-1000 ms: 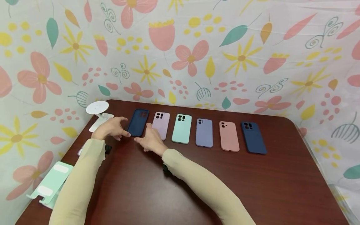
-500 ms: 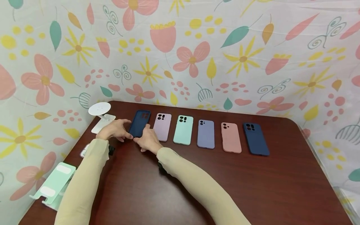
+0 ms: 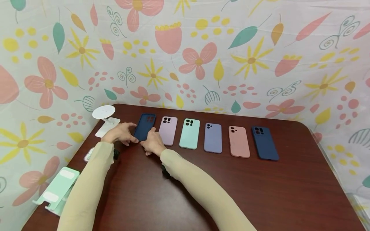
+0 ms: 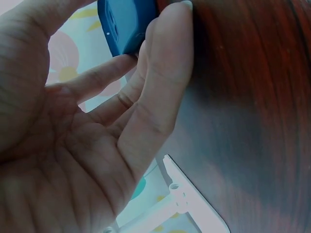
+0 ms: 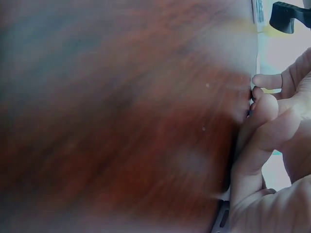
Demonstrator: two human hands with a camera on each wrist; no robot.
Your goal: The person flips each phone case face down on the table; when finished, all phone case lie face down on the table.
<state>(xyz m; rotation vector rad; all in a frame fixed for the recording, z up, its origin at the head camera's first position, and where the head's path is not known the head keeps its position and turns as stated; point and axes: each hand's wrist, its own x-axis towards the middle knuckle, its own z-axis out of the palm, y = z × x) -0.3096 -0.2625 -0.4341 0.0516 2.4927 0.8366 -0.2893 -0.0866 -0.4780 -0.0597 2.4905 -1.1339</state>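
Note:
A dark blue phone case (image 3: pixel 145 126) lies inner side up at the left end of a row of phone cases. My left hand (image 3: pixel 119 133) holds its left edge, thumb at the near corner. In the left wrist view, the fingers (image 4: pixel 163 63) curve beside the blue case (image 4: pixel 129 24). From the other side my right hand (image 3: pixel 153 142) holds the case's right edge and near corner, its fingers curled close over the table. The right wrist view has curled fingers (image 5: pixel 262 141) low beside the tabletop, and the case is mostly hidden there.
Rightward follow a lilac case (image 3: pixel 168 130), a mint case (image 3: pixel 189 133), a periwinkle case (image 3: pixel 213 138), a pink case (image 3: pixel 239 141) and a second dark blue case (image 3: pixel 265 142). A white stand (image 3: pixel 104 112) and a mint phone stand (image 3: pixel 59 189) line the left edge.
My right hand has come in closer to the dark blue case's near right corner, and its fingers have drawn together. The left hand stays by the left edge. The view has shifted slightly.

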